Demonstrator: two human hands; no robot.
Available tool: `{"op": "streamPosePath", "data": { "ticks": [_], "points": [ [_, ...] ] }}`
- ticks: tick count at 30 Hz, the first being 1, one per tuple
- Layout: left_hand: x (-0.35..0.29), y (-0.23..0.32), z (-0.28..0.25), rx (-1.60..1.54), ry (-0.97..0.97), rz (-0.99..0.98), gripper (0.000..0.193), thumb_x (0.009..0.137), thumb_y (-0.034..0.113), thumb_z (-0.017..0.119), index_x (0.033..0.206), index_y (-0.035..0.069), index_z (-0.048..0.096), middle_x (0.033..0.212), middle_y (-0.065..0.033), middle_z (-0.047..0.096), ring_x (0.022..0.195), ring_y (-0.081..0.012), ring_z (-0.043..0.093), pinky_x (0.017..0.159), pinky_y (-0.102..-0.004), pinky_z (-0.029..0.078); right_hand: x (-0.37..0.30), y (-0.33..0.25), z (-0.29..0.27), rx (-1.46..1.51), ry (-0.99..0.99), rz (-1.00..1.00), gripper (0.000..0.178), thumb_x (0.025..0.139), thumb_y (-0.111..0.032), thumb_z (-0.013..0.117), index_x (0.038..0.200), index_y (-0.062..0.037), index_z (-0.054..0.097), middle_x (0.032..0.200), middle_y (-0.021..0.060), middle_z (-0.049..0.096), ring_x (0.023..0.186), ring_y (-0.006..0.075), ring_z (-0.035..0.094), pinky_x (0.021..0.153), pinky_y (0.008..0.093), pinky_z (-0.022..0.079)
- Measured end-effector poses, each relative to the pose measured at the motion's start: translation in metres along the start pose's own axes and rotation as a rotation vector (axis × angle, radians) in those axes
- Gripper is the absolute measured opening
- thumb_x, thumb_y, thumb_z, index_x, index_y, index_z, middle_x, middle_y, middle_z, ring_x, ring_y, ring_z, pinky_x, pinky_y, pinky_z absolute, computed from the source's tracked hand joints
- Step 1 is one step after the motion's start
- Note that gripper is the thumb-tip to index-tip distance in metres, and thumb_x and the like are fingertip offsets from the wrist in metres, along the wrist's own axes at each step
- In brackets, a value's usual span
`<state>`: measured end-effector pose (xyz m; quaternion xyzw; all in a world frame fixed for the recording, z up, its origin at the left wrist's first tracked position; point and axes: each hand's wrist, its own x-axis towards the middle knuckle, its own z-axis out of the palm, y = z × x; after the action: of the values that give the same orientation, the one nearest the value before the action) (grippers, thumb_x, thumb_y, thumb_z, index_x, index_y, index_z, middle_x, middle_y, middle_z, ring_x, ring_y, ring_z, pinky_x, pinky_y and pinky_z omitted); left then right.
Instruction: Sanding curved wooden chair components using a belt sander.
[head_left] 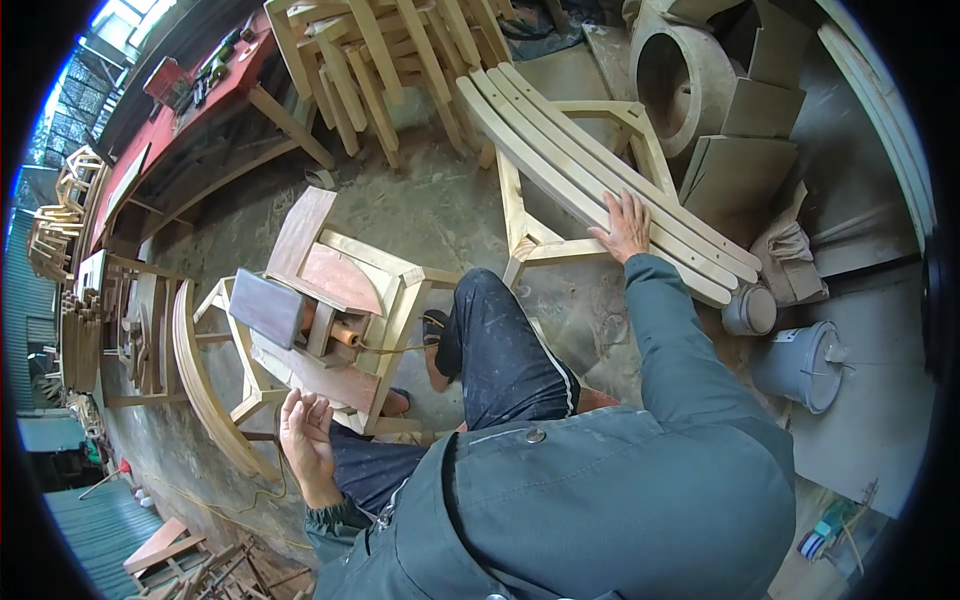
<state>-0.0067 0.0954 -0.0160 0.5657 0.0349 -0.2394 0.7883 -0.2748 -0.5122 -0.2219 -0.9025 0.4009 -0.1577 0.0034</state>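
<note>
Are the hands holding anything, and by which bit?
The left hand seems empty. The right hand lies across the curved wooden strips, near their middle; whether it grips them, I can't tell.

Right: slats point(575, 160) on a frame point(570, 248); bucket point(795, 365) farther right (tin point(750, 310) just beside it). Left: second frame point(370, 252), boards point(303, 230) on top. Ahead, far left: workbench point(248, 72) bearing tools point(212, 75).

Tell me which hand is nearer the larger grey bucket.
Right. The right hand rests on curved wooden slats, left of the bucket; the left hand is much farther left.
</note>
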Motion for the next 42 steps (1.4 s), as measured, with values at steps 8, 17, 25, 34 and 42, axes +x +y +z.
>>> {"op": "streamPosePath", "data": {
  "ticks": [8, 17, 25, 34, 42],
  "points": [
    [-0.014, 0.004, -0.053, 0.153, 0.167, 0.063, 0.035, 0.103, 0.017, 0.066, 0.134, 0.003, 0.059, 0.111, -0.009, 0.071, 0.098, -0.0216, 0.073, 0.086, -0.0343, 0.061, -0.016, 0.004, 0.011, -0.052, -0.147, 0.118, 0.086, 0.087, -0.044, 0.079, 0.158, -0.0185, 0.038, 0.162, 0.025, 0.034, 0.152, 0.0461, 0.027, 0.124, 0.0603, 0.021],
    [-0.046, 0.009, -0.202, 0.138, 0.56, 0.102, 0.033, 0.103, 0.019, 0.064, 0.134, 0.007, 0.061, 0.111, -0.0051, 0.07, 0.097, -0.0193, 0.071, 0.089, -0.0335, 0.057, -0.123, -0.039, -0.023, 0.027, 0.011, 0.052, 0.082, 0.082, -0.021, 0.08, 0.155, -0.0156, 0.043, 0.161, 0.0229, 0.035, 0.146, 0.0456, 0.034, 0.119, 0.0582, 0.031],
    [-0.014, -0.045, -0.319, 0.359, 0.758, 0.179, 0.035, 0.097, 0.017, 0.069, 0.13, 0.005, 0.068, 0.12, -0.008, 0.07, 0.106, -0.017, 0.068, 0.09, -0.0341, 0.055, -0.188, -0.081, -0.026, 0.111, -0.279, 0.045, 0.07, 0.082, -0.021, 0.077, 0.147, -0.0094, 0.053, 0.157, 0.0304, 0.039, 0.146, 0.0467, 0.036, 0.121, 0.0548, 0.031],
    [0.032, -0.091, -0.468, 1.024, 1.34, 0.149, 0.073, 0.083, 0.028, 0.077, 0.144, 0.004, 0.046, 0.141, -0.0297, 0.049, 0.135, -0.045, 0.044, 0.115, -0.0508, 0.036, -0.18, -0.007, 0.022, 0.052, -0.496, -0.061, 0.063, 0.075, -0.025, 0.077, 0.134, -0.0042, 0.065, 0.14, 0.0303, 0.055, 0.134, 0.0447, 0.048, 0.116, 0.0495, 0.04],
    [0.106, -0.118, -0.585, 0.691, 1.458, -0.122, 0.098, 0.069, 0.036, 0.089, 0.145, -0.007, 0.043, 0.14, -0.0309, 0.057, 0.135, -0.044, 0.054, 0.117, -0.0467, 0.043, -0.11, -0.128, -0.052, 0.058, -0.64, -0.152, 0.057, 0.08, -0.021, 0.077, 0.131, 0.0002, 0.066, 0.129, 0.0235, 0.064, 0.122, 0.0389, 0.06, 0.108, 0.0441, 0.048]
  ]
}}
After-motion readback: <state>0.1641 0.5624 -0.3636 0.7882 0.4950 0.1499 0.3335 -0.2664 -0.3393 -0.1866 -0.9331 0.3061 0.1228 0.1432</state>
